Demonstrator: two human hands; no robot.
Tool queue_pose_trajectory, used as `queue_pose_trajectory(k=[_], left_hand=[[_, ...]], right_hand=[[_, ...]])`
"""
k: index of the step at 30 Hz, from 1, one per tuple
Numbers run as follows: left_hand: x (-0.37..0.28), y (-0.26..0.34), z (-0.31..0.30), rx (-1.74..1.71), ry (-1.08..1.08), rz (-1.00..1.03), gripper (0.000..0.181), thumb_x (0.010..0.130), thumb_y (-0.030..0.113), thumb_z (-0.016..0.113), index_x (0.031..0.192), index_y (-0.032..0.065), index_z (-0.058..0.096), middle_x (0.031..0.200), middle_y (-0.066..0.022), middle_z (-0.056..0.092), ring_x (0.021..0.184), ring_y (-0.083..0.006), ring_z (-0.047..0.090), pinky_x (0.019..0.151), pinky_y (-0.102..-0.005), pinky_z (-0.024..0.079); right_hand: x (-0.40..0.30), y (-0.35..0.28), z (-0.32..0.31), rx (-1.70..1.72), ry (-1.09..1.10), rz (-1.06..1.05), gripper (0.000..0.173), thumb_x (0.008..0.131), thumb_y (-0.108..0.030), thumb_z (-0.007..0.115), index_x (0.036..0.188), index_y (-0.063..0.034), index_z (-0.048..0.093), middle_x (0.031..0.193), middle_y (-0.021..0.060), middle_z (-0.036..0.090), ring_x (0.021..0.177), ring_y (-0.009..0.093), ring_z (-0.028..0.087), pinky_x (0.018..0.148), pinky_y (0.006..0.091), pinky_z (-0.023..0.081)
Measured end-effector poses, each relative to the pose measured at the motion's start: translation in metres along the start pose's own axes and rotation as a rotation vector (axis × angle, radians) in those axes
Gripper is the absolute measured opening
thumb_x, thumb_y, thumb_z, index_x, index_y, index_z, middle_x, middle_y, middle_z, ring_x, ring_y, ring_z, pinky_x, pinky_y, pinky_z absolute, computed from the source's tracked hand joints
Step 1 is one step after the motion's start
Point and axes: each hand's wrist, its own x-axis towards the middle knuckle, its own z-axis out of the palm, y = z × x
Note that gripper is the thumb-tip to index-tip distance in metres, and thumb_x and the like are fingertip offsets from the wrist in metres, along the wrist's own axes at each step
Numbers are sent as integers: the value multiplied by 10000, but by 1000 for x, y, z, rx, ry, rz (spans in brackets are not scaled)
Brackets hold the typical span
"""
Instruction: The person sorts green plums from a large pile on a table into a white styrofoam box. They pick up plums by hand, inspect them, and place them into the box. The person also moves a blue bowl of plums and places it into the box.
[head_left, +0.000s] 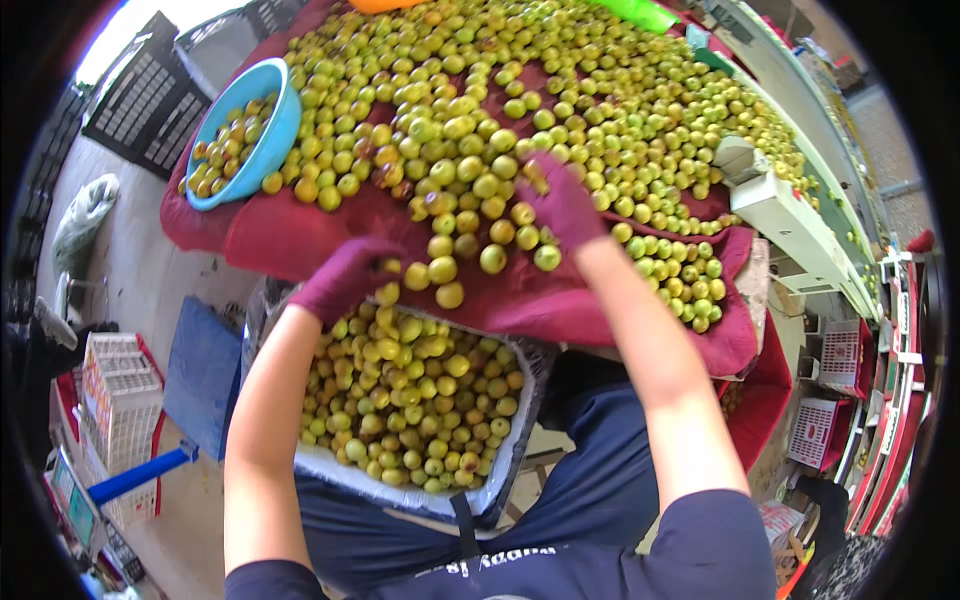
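Note:
Small round green-yellow fruits (442, 172), apparently jujubes, are heaped on a dark red cloth (315, 225). My left hand (349, 277), in a purple glove, is at the cloth's front edge. A fruit shows at its blurred fingertips; whether they grip it is unclear. Also gloved in purple, my right hand (562, 199) reaches into the near side of the heap, its fingers curled round a fruit (536, 176). Below the cloth edge, before my lap, stands a plastic-lined container (517, 442) filled with the same fruits. Several fruits between the hands lie near the edge above it.
A blue plastic basin (289, 127) holding fruits sits on the table's left. Another group of fruits (679, 281) lies in a cloth fold at right, near a white machine (787, 217). Black crates (146, 97), a blue-posted scale (139, 476) and white baskets (120, 405) stand at left.

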Motion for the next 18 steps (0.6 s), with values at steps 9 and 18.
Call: queue_pose_trajectory(k=[9, 18], left_hand=[[63, -5, 4, -462, 202, -163, 683, 882, 364, 669, 1424, 33, 417, 1329, -108, 537, 1190, -171, 505, 958, -304, 451], [52, 6, 28, -5, -240, -69, 494, 886, 353, 677, 1280, 66, 593, 1167, -108, 654, 1053, -155, 595, 913, -305, 471]], right_hand=[[-6, 69, 48, -268, 79, -220, 487, 771, -335, 710, 1218, -165, 621, 1190, 132, 632, 1106, 320, 566, 1005, 406, 384], [-57, 10, 94, 239, -108, -89, 492, 749, -165, 675, 1233, -100, 619, 1187, 113, 604, 1117, 244, 587, 922, 334, 486]])
